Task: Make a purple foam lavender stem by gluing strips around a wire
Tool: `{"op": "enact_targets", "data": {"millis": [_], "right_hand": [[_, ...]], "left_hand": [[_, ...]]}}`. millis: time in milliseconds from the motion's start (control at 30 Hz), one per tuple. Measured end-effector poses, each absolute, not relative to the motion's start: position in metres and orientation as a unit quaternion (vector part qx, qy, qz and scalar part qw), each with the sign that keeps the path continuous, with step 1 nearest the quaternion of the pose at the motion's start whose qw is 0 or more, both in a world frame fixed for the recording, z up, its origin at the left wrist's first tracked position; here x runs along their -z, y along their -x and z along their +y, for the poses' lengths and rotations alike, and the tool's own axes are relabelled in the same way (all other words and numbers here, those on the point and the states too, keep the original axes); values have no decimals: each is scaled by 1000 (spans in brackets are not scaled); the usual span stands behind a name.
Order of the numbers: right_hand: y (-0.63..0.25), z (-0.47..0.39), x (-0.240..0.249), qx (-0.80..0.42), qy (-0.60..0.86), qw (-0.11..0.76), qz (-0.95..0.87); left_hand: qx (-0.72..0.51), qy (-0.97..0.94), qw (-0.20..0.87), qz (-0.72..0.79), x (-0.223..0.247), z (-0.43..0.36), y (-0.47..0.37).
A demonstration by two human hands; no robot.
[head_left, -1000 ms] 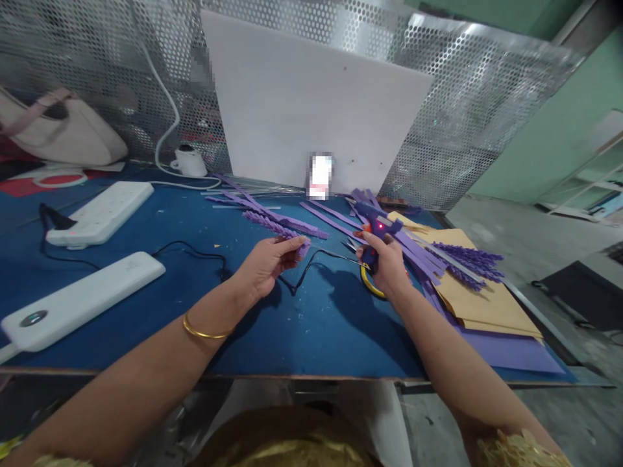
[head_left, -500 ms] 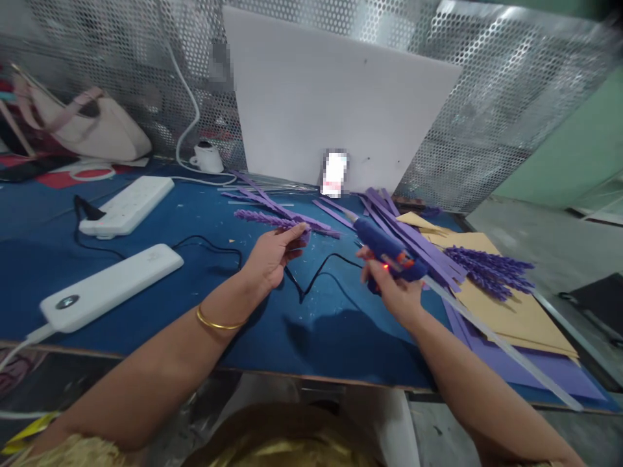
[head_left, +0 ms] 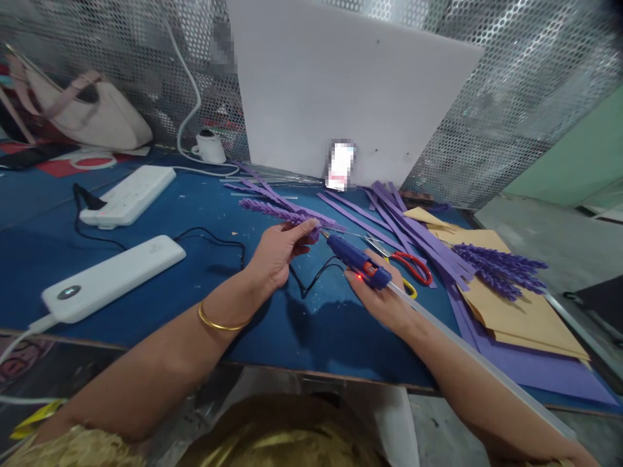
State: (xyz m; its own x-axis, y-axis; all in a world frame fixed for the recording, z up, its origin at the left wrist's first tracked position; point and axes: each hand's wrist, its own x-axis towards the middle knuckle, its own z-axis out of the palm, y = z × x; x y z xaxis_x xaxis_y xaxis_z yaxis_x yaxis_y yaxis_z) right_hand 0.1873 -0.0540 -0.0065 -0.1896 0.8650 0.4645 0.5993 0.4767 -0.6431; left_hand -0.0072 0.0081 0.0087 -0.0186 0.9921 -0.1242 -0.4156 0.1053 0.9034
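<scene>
Between the thumb and fingers of my left hand [head_left: 282, 256] is a purple paper lavender stem [head_left: 267, 208], its flowered end pointing left. My right hand [head_left: 377, 292] is closed around a blue glue gun [head_left: 357, 258] with a red light lit. A long clear glue stick [head_left: 467, 350] runs out of its back, over my forearm. The gun's nozzle is at the curled purple paper by my left fingertips; whether they touch I cannot tell. Behind my right hand lie scissors [head_left: 413, 267] with red and yellow handles.
Purple paper strips [head_left: 413, 240] lie across the back right. Finished lavender stems [head_left: 506, 266] rest on brown paper [head_left: 530, 324]. A white power bank [head_left: 114, 279] and a power strip [head_left: 129, 198] sit left, with black cables. A lit phone [head_left: 341, 165] leans on a white board [head_left: 355, 84].
My right hand has brought the glue gun left, its nozzle now at the paper by my left hand. The scissors have come into sight. My left hand keeps its hold.
</scene>
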Motion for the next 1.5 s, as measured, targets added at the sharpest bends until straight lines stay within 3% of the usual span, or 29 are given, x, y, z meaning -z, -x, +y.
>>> {"op": "enact_targets", "data": {"millis": [1500], "right_hand": [[-186, -55, 3, -160, 497, 388, -759]], "left_hand": [[-575, -335, 606, 436, -11, 8, 5]]}}
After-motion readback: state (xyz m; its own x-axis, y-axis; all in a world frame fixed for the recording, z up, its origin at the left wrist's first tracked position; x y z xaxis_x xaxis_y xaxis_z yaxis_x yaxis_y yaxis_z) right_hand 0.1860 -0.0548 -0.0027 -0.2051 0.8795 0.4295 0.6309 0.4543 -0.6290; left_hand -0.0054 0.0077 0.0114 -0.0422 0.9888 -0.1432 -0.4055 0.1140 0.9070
